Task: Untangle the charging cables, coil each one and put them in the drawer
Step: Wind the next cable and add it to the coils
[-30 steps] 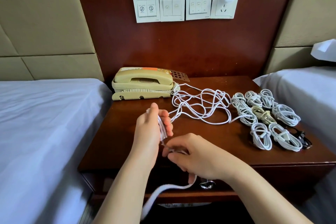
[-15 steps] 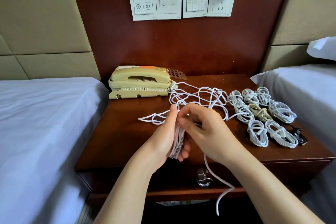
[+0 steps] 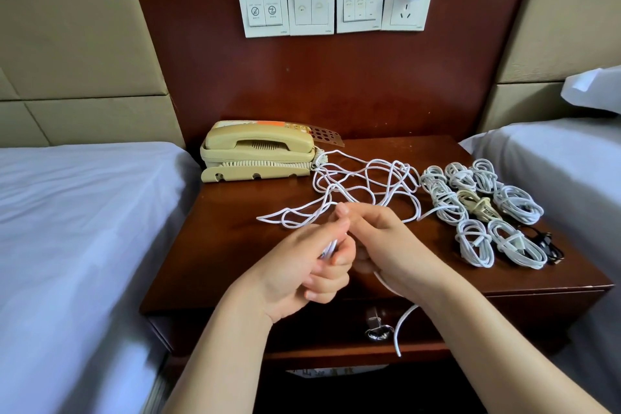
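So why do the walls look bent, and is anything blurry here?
Head view: the wide lens bows the wooden wall panel outward at its edges; light is soft, with a faint sheen on the nightstand; the left hand and right hand, gripping the white cable, look slightly motion-smeared, while the coiled cables look sharp.

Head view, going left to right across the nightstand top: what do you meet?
Beige telephone → loose tangled white cable → coiled white cables → black cable, nearest the right edge.
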Demonstrator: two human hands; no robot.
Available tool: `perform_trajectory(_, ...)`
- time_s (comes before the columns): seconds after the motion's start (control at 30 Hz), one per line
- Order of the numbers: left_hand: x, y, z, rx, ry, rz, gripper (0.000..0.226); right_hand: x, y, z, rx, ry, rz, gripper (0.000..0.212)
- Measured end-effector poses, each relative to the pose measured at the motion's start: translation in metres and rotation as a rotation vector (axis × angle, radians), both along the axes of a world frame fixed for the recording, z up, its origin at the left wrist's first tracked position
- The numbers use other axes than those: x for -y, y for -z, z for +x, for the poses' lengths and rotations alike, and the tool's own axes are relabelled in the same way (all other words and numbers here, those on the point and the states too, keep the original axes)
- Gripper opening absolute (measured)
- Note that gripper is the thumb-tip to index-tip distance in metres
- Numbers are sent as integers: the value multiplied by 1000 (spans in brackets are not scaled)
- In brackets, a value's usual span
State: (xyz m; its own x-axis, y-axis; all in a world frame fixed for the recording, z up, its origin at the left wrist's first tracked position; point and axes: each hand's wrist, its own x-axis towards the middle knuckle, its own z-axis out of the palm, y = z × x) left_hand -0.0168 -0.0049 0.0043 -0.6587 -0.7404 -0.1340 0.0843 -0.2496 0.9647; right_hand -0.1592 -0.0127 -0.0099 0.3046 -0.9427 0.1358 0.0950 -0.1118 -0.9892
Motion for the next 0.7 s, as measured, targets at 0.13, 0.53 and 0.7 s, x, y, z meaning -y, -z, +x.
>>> perform_trajectory(0.13,0,-1,5,-108,-78,45,46,-3,1,8,-8,-21,161,46)
perform_trajectory(0.53,12,-1,16,-333,-397,199,54,-9,8,10,-631,-162,-88,42)
perform_trajectory(0.7,14,-3,16,-309,-331,244,49,-7,3,7,-390,-62,-11,33)
